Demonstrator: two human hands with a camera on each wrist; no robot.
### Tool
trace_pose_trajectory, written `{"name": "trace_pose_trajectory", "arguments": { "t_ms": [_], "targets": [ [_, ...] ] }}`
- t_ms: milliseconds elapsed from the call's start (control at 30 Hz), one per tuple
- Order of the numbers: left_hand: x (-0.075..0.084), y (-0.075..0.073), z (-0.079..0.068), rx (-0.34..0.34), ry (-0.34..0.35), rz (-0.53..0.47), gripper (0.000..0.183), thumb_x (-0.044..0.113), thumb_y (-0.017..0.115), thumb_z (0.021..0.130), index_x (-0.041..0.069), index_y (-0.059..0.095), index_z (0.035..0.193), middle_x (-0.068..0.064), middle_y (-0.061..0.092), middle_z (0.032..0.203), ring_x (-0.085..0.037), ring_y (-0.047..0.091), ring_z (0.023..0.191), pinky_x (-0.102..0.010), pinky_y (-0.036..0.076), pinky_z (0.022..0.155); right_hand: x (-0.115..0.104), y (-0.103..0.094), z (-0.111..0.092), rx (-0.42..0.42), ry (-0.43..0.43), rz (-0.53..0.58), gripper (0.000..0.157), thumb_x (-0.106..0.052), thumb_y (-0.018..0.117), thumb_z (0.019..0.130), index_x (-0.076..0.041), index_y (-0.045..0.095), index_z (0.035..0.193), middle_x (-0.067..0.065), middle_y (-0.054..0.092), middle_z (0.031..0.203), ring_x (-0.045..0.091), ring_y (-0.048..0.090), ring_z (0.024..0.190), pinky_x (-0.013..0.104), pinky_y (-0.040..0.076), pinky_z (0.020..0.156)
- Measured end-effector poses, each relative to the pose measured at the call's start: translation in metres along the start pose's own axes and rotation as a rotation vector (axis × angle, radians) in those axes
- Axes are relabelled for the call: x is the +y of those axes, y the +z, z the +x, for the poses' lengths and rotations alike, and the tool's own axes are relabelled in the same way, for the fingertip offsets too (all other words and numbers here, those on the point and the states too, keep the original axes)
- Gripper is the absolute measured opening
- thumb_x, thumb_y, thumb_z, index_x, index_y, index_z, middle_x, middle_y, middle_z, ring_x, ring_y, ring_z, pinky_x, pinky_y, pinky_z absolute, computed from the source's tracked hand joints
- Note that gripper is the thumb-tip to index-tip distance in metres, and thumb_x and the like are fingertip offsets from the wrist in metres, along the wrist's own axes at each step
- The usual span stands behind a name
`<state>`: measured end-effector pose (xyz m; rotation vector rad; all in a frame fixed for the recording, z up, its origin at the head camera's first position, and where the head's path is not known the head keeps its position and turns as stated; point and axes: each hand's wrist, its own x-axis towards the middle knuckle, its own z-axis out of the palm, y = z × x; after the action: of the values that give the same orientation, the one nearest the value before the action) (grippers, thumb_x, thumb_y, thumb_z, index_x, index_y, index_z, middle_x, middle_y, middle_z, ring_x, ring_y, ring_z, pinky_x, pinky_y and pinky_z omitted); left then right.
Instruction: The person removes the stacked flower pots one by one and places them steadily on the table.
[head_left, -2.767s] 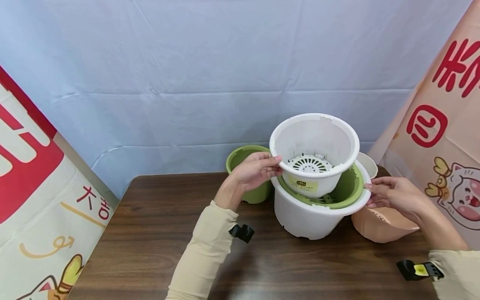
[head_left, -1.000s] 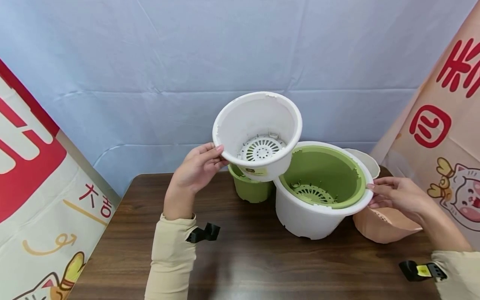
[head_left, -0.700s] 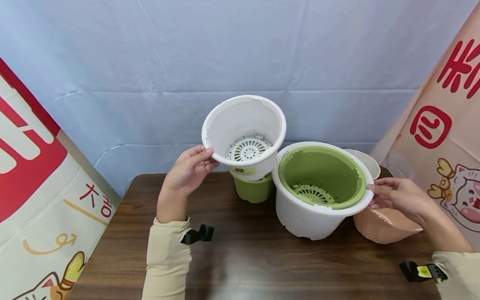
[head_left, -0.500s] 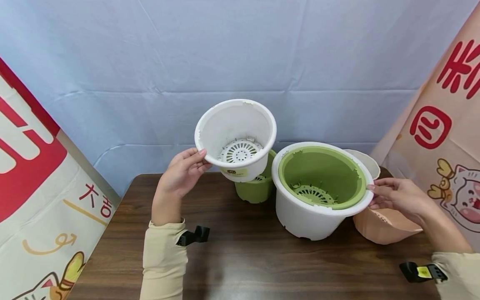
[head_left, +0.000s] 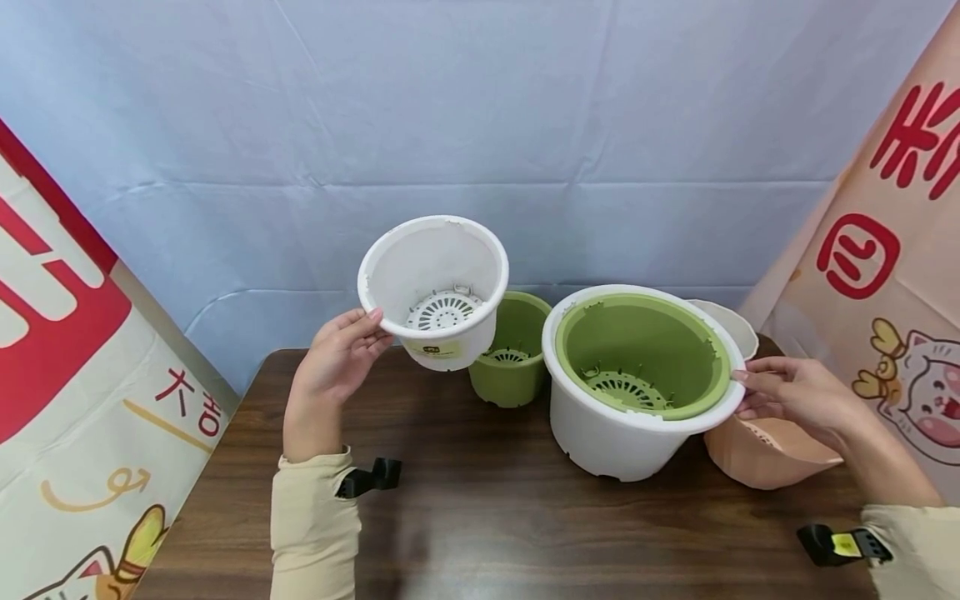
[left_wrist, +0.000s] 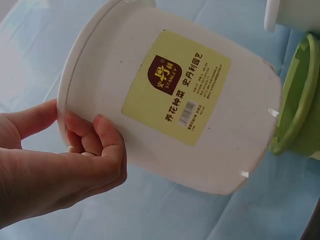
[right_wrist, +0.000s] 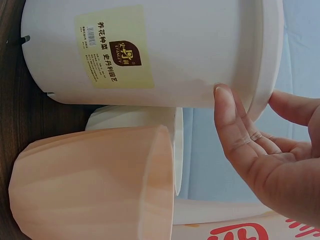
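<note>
My left hand (head_left: 336, 357) pinches the rim of a white plastic flower pot (head_left: 457, 343) and holds it in the air, tilted a little toward me. Its slotted base shows inside, and a yellow label (left_wrist: 177, 87) faces the left wrist camera. My right hand (head_left: 798, 396) pinches the right rim of a larger white flower pot (head_left: 611, 442), which stands on the table. Nested in that pot is a green flower pot (head_left: 637, 337) with a slotted base. A smaller green flower pot (head_left: 510, 385) stands to its left, partly hidden behind the lifted pot.
A peach flower pot (head_left: 765, 458) stands at the right, partly behind my right hand. Behind it is a cream pot (head_left: 731, 325). The brown wooden table (head_left: 495, 533) ends at a pale blue cloth (head_left: 450, 100); printed cloths hang on both sides.
My left hand has lifted the white flower pot out of the nested green one and carried it left, past the smaller green pot, then slightly lower. My right hand keeps its hold.
</note>
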<state>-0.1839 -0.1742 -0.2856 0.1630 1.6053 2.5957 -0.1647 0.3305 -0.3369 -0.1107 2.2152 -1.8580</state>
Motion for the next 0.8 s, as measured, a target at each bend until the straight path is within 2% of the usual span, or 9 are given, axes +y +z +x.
{"name": "trace_pose_trajectory", "arguments": {
  "t_ms": [233, 533, 800],
  "targets": [
    [0.001, -0.013, -0.003, 0.045, -0.011, -0.047, 0.019, -0.001, 0.038, 0.095, 0.002, 0.053, 0.084, -0.006, 0.056, 0.077, -0.015, 0.054, 0.074, -0.025, 0.045, 0.078, 0.0, 0.001, -0.001, 0.001, 0.0, 0.003, 0.009, 0.0, 0.046, 0.094, 0.008, 0.048, 0.099, 0.012, 0.063, 0.078, 0.022, 0.064, 0.067, 0.032, 0.055, 0.063],
    [0.0, -0.029, -0.007, 0.061, -0.003, -0.072, 0.022, 0.003, 0.041, 0.096, 0.005, 0.057, 0.081, -0.005, 0.059, 0.077, -0.014, 0.053, 0.077, -0.025, 0.042, 0.081, 0.001, 0.0, 0.0, -0.001, -0.006, 0.01, 0.008, 0.0, 0.046, 0.094, 0.006, 0.049, 0.098, 0.012, 0.063, 0.078, 0.021, 0.065, 0.067, 0.032, 0.055, 0.062],
    [-0.002, -0.039, -0.007, 0.077, 0.004, -0.064, 0.022, 0.002, 0.039, 0.096, 0.004, 0.055, 0.081, -0.004, 0.059, 0.075, -0.013, 0.053, 0.076, -0.023, 0.042, 0.079, 0.0, 0.0, 0.0, 0.013, 0.008, -0.044, 0.014, -0.004, 0.047, 0.095, 0.009, 0.046, 0.101, 0.012, 0.063, 0.079, 0.022, 0.065, 0.068, 0.033, 0.055, 0.063]
  ]
}}
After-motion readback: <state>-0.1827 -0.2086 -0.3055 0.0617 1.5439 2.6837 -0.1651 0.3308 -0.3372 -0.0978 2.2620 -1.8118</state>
